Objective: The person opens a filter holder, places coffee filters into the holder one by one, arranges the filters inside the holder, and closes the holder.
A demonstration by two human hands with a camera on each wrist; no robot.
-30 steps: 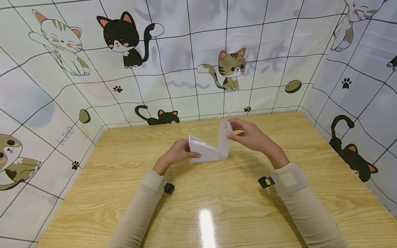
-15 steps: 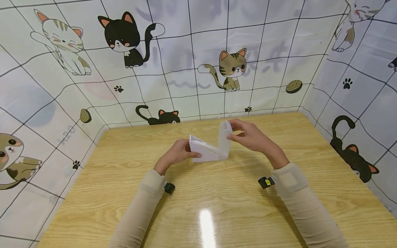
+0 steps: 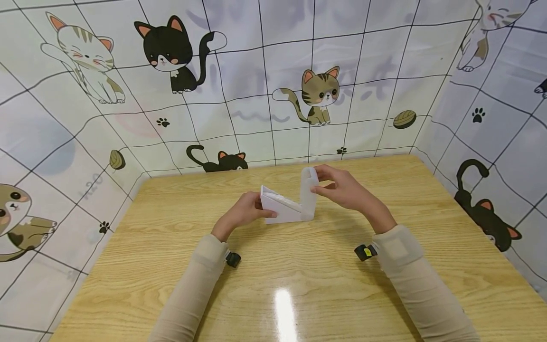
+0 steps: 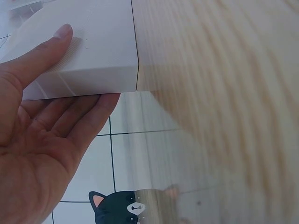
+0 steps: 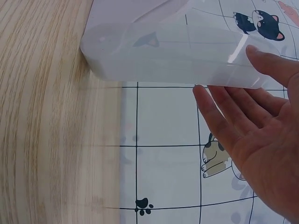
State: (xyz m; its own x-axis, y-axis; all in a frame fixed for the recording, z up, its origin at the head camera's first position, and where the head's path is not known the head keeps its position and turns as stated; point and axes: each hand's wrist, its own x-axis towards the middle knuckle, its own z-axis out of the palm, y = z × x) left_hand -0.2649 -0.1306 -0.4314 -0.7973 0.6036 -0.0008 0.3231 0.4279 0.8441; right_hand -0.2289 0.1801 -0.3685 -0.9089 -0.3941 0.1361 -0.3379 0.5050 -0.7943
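Observation:
A white box (image 3: 282, 209) with a slanted open top stands on the table in the head view. My left hand (image 3: 245, 209) grips its tall left end, thumb on the near face; the left wrist view shows the thumb on the white side (image 4: 98, 46) and the fingers beneath its edge. From the box's low right end rises a translucent hinged lid (image 3: 307, 197), swung upright. My right hand (image 3: 347, 189) holds the lid's upper end between thumb and fingers, and the right wrist view shows the lid's clear wall (image 5: 173, 58). The box's contents cannot be made out.
The wooden table (image 3: 256, 275) extends around the box, with a bright light reflection near its front. A cat-print wall covering (image 3: 248, 109) encloses the back and both sides. A small black device sits at each wrist.
My right hand and the upright lid have shifted very slightly to the left. The left hand and the box stay in place.

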